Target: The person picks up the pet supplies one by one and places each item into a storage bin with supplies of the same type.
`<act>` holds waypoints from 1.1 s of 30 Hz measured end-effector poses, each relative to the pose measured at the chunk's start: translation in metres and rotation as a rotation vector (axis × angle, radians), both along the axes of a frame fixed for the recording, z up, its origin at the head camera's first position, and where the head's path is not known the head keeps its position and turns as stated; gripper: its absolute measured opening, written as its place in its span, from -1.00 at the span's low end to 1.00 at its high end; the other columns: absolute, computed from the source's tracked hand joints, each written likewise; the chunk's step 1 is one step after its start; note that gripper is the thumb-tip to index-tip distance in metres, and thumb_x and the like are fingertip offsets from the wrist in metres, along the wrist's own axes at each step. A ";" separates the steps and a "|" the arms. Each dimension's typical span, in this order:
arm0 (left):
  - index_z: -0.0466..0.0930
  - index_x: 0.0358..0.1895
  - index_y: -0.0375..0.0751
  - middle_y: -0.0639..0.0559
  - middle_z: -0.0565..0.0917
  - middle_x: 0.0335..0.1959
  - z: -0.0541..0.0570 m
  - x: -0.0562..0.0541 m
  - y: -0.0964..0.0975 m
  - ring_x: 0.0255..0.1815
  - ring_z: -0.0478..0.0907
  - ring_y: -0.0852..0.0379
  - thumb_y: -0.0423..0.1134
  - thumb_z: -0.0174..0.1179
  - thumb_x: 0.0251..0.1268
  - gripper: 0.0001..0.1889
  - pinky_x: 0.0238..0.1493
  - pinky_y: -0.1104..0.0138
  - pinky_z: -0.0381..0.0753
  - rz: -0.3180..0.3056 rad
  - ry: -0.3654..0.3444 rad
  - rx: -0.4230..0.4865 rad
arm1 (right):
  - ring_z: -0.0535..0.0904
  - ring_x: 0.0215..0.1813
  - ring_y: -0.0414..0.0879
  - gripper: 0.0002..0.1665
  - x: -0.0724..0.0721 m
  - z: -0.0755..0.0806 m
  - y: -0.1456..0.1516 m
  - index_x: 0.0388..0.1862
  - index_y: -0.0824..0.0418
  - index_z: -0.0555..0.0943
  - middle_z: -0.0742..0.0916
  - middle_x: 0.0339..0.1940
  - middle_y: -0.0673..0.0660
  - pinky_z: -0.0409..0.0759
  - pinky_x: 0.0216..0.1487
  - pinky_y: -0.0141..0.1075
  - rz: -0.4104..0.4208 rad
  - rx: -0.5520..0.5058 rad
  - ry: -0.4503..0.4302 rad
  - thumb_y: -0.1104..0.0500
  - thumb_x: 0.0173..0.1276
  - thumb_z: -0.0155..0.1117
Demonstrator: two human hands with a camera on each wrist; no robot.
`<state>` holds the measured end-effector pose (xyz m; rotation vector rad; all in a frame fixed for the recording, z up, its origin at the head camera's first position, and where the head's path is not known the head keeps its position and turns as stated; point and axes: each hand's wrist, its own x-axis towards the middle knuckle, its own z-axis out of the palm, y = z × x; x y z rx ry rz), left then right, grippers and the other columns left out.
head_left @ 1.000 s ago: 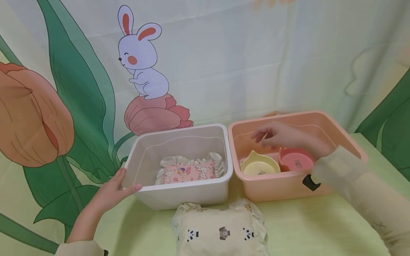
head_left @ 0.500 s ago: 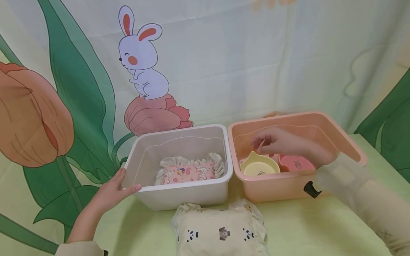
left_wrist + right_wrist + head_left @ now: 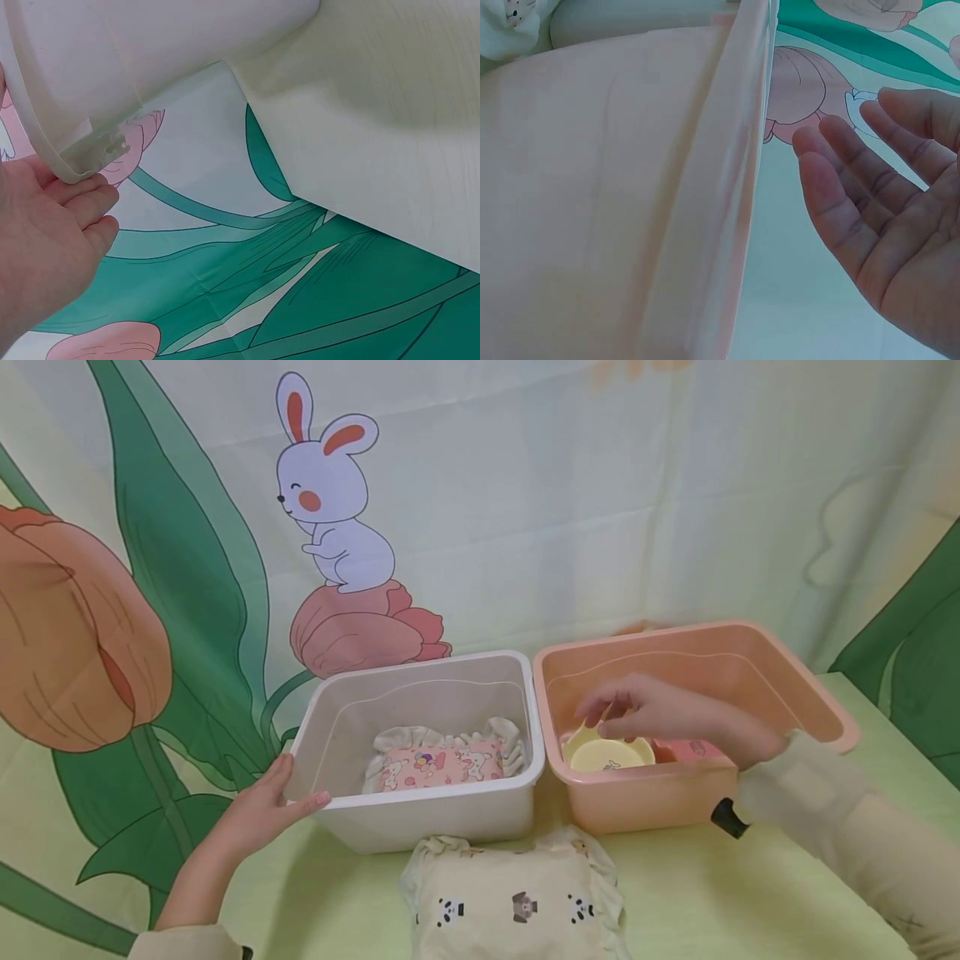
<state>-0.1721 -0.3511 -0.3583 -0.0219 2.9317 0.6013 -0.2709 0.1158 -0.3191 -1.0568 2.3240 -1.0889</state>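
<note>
My left hand (image 3: 262, 810) grips the left front corner of a white plastic bin (image 3: 442, 818); its thumb lies over the front rim. In the left wrist view, the fingers (image 3: 90, 202) curl under the rim's lip. Inside that bin lies a pink printed pillow (image 3: 442, 764) with pale ruffles. My right hand (image 3: 648, 708) hovers inside the peach bin (image 3: 660, 806), just above a pale yellow dish (image 3: 611, 754) with a pointed edge. Its fingers are loosely bent and nothing shows between them. A pink dish (image 3: 693, 749) beside the yellow one is partly hidden by the right hand and forearm.
A cream pillow (image 3: 517, 902) with animal prints lies in front of the bins on the pale green table (image 3: 697, 893). Both bins stand side by side, nearly touching. Behind them hangs a printed cloth (image 3: 525, 527) with a rabbit and tulips.
My right hand has come down and slightly left, from above the dishes to close over the yellow dish's pointed edge. My left hand and both bins have stayed in place.
</note>
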 end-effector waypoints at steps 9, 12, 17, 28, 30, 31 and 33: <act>-0.29 0.36 -0.39 -0.40 -0.14 0.36 0.000 0.000 0.000 0.21 0.19 -0.39 0.23 -0.03 0.15 -0.02 0.03 -0.22 0.23 0.000 -0.001 -0.004 | 0.54 -0.20 -0.08 -0.72 0.006 -0.002 -0.001 -0.09 0.09 0.57 0.63 -0.19 0.08 0.58 -0.27 -0.29 0.027 -0.004 0.006 0.28 0.22 0.11; -0.29 0.36 -0.38 -0.40 -0.15 0.36 0.001 0.000 0.000 0.22 0.16 -0.40 0.23 -0.03 0.15 -0.02 0.04 -0.23 0.22 0.000 -0.001 -0.002 | 0.55 -0.21 -0.08 -0.72 0.007 -0.003 -0.002 -0.09 0.08 0.56 0.62 -0.19 0.08 0.58 -0.28 -0.29 0.041 0.002 0.014 0.28 0.22 0.10; -0.30 0.36 -0.39 -0.39 -0.16 0.37 0.000 0.000 0.000 0.23 0.13 -0.41 0.24 -0.04 0.14 -0.02 0.05 -0.24 0.20 0.000 -0.001 0.001 | 0.55 -0.19 -0.04 -0.71 0.009 -0.004 -0.003 -0.06 0.11 0.56 0.62 -0.19 0.08 0.57 -0.27 -0.32 0.046 0.013 0.004 0.27 0.22 0.11; -0.30 0.36 -0.39 -0.39 -0.17 0.37 0.000 -0.001 0.001 0.26 0.07 -0.42 0.25 -0.04 0.14 -0.01 0.07 -0.24 0.17 0.004 -0.010 -0.005 | 0.54 -0.20 -0.12 -0.68 0.012 -0.007 -0.005 -0.04 0.13 0.55 0.64 -0.20 0.05 0.56 -0.21 -0.36 0.048 0.023 0.025 0.29 0.21 0.12; -0.31 0.36 -0.38 -0.38 -0.18 0.37 0.000 0.000 0.001 0.27 0.04 -0.42 0.25 -0.04 0.14 -0.01 0.07 -0.25 0.15 0.008 -0.018 -0.002 | 0.54 -0.20 -0.11 -0.67 0.013 -0.008 -0.005 -0.03 0.13 0.55 0.64 -0.19 0.05 0.56 -0.22 -0.36 0.045 0.023 0.019 0.29 0.21 0.12; -0.31 0.36 -0.38 -0.37 -0.19 0.37 0.001 0.000 0.001 0.27 0.02 -0.42 0.25 -0.04 0.14 -0.01 0.07 -0.26 0.15 0.010 -0.020 -0.001 | 0.54 -0.21 -0.11 -0.67 0.013 -0.008 -0.005 -0.02 0.13 0.55 0.64 -0.19 0.06 0.56 -0.22 -0.36 0.045 0.022 0.016 0.29 0.21 0.12; -0.32 0.36 -0.38 -0.37 -0.20 0.37 0.001 0.000 0.001 0.28 0.00 -0.42 0.26 -0.04 0.14 -0.01 0.07 -0.27 0.13 0.012 -0.021 0.002 | 0.54 -0.20 -0.10 -0.67 0.014 -0.008 -0.006 -0.02 0.13 0.55 0.64 -0.18 0.06 0.57 -0.23 -0.35 0.042 0.023 0.007 0.29 0.21 0.12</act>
